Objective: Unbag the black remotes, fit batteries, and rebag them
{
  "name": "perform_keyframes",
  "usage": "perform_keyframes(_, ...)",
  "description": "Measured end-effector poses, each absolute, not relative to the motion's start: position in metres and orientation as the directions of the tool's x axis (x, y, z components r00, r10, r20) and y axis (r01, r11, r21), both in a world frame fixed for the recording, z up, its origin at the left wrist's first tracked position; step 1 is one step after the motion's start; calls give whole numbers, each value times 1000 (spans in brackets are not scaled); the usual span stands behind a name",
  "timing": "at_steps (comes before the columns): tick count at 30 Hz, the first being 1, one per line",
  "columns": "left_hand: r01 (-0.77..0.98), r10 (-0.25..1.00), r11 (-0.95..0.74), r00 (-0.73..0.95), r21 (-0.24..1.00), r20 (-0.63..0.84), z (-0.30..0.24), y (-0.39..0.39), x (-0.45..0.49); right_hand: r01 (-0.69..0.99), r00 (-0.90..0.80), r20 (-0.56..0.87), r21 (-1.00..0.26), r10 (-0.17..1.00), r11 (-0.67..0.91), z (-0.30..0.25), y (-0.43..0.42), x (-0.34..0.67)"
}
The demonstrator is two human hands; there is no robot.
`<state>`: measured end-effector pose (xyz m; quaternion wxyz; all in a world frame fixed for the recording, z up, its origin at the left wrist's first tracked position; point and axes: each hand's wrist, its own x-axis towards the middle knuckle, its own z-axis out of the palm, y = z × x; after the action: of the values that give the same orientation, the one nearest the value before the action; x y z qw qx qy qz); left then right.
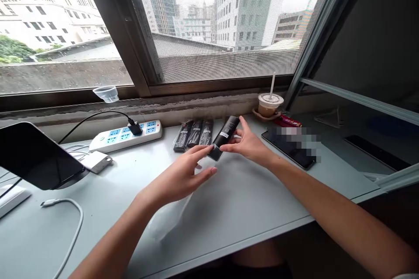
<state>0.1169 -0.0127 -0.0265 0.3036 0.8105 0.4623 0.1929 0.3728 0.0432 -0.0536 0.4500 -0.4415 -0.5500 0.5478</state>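
A black remote-like stick (pixel 225 136) is tilted above the grey desk (pixel 242 209), held between both hands. My right hand (pixel 250 144) grips its upper side with thumb and fingers. My left hand (pixel 183 177) pinches its lower end with the fingertips. A clear plastic bag (pixel 166 218) hangs under my left hand on the desk. Three similar black sticks in wrappers (pixel 194 134) lie side by side just behind, against the wall.
A white power strip (pixel 126 135) with a plugged black cable sits at the back left, beside a dark tablet (pixel 32 157) and white cable (pixel 70 226). A phone (pixel 288 148), an iced drink cup (pixel 269 104) and a plastic cup on the sill (pixel 106 93) are near.
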Motion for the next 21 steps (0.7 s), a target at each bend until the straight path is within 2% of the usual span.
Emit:
perform_keyframes(6, 544, 878, -326, 478, 773, 33, -23, -12, 120, -11, -263, 34, -999, 964, 33, -55, 42, 374)
perform_keyframes(13, 432, 934, -168, 356, 886, 4, -29, 4, 122, -68, -405, 84, -996, 911, 62, -59, 44, 375)
perform_keyframes(17, 412, 917, -128, 396, 902, -51, -32, 10, 121, -99, -466, 97, -993, 879, 57, -53, 40, 371)
perform_keyframes(21, 364, 907, -130, 420, 922, -38, -31, 10, 120, -79, -493, 108, -994, 863, 80, -49, 37, 370)
